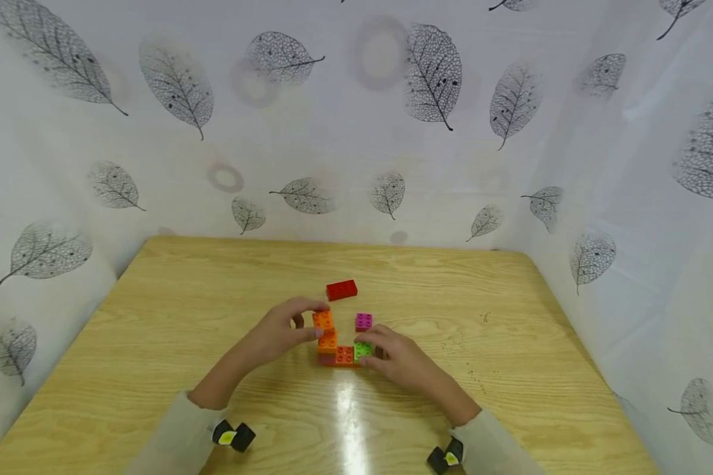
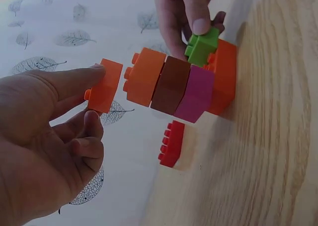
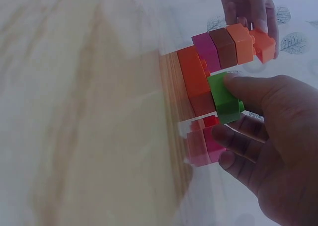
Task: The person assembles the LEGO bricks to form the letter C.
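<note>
My left hand (image 1: 276, 334) pinches an orange brick (image 2: 108, 86) between thumb and fingers. A narrow gap in the left wrist view parts it from the stack's top. That stack, top to bottom, is an orange brick (image 2: 145, 77), a brown brick (image 2: 170, 84) and a magenta brick (image 2: 195, 94). It stands on one end of a long orange-red brick (image 3: 191, 72) lying on the table. At the other end sits a green brick (image 3: 226, 99), gripped by my right hand (image 1: 405, 359) with the thumb on one side and fingers on the other.
A red brick (image 1: 341, 290) lies loose behind the stack. Closer in, a small magenta brick (image 1: 364, 321) rests just behind the green one. The wooden table (image 1: 451, 284) meets a leaf-patterned white cloth (image 1: 344, 145) at the back and sides.
</note>
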Demonstrator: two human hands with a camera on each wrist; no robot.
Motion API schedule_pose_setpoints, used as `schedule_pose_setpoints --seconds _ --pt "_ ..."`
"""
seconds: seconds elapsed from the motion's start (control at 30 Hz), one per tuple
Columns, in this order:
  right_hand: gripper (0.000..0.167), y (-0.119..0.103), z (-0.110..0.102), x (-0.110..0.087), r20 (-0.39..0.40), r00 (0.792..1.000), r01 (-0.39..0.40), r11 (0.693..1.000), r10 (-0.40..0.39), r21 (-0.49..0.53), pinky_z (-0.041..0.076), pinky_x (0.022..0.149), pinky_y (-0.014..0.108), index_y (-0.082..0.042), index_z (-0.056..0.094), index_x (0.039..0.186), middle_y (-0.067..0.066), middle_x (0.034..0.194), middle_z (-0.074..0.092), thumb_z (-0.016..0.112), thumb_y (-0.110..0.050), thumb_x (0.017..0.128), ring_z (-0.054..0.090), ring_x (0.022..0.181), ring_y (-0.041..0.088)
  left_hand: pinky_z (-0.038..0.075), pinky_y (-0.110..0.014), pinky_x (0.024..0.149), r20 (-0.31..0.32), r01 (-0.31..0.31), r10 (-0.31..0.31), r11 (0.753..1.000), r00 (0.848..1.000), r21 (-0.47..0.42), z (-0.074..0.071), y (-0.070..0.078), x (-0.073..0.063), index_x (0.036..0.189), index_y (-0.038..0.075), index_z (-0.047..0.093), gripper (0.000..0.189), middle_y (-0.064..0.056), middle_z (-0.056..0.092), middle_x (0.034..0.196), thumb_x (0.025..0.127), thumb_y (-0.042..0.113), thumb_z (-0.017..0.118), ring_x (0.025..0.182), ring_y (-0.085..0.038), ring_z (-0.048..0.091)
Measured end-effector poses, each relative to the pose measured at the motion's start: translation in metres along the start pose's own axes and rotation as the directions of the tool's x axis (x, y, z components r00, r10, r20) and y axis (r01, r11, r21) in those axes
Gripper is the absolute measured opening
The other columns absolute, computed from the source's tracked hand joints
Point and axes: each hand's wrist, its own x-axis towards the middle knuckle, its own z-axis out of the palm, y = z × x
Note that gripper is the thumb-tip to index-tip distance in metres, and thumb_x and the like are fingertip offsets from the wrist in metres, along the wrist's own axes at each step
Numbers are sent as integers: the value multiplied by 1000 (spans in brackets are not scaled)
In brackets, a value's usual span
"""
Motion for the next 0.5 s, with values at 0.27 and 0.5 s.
schedule_pose_setpoints --seconds 0.27,0.5 --pt "38 1 0 0 8 1000 -14 1000 14 5 49 68 23 -21 63 135 -13 108 54 65 -35 99 52 82 6 47 -29 70 52 -5 4 1000 999 11 3 -2 -8 137 19 62 41 1 59 133 97 28 69 93 -22 51" --pt "39 2 1 0 4 1000 -6 1000 6 4 49 68 23 -21 64 135 -13 108 54 65 -36 99 52 81 6 46 -28 67 83 -5 3 1000 997 24 4 -1 -9 135 24 63 38 2 60 129 97 24 68 91 -20 51"
